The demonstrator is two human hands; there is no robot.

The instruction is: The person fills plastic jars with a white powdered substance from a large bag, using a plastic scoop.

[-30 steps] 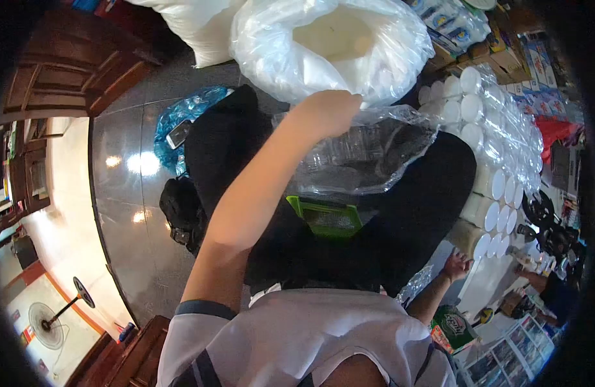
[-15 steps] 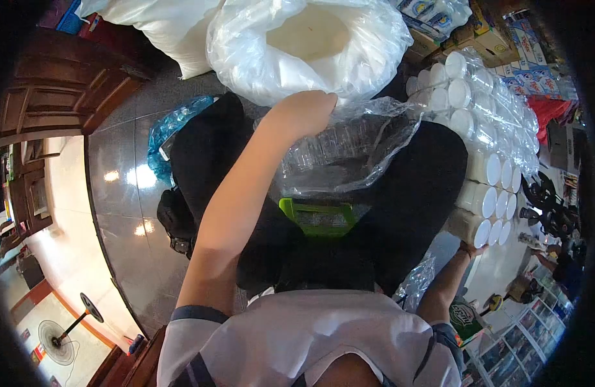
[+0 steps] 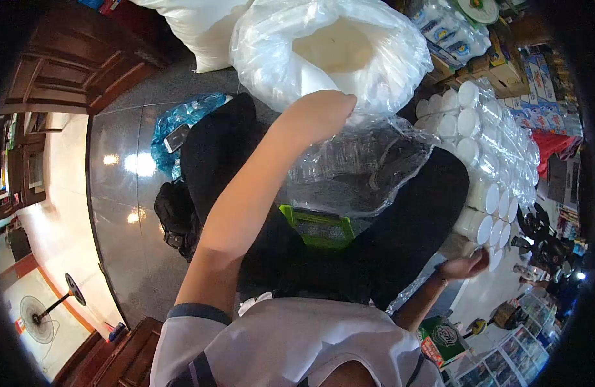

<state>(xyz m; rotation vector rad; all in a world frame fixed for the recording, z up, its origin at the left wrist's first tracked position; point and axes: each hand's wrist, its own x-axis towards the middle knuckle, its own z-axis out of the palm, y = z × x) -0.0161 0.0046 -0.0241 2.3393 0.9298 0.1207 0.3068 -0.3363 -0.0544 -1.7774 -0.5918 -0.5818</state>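
My left hand [image 3: 320,115] is closed at the near rim of a big white plastic-lined sack [image 3: 265,71], where a clear plastic bag [image 3: 349,187] also meets it; its fingertips are hidden. Inside the sack's opening lies a pale substance [image 3: 333,48]. The clear bag spreads over my lap and has clear containers in it. My right hand [image 3: 465,264] is at the lower end of stacked jars with white lids [image 3: 481,229], palm up with curled fingers; whether it touches a jar is unclear. Between my legs sits a green-framed object [image 3: 320,229].
A blue plastic bag [image 3: 165,138] with a phone [image 3: 177,138] lies on the tiled floor at left, near a black bag [image 3: 176,216]. Another white sack [image 3: 204,29] stands at the top. Wrapped bottles [image 3: 446,29] are upper right, a green box [image 3: 444,338] lower right.
My right hand has come away from under the lowest jar and its palm now shows. The camera view has shifted slightly; my left hand remains at the sack's rim.
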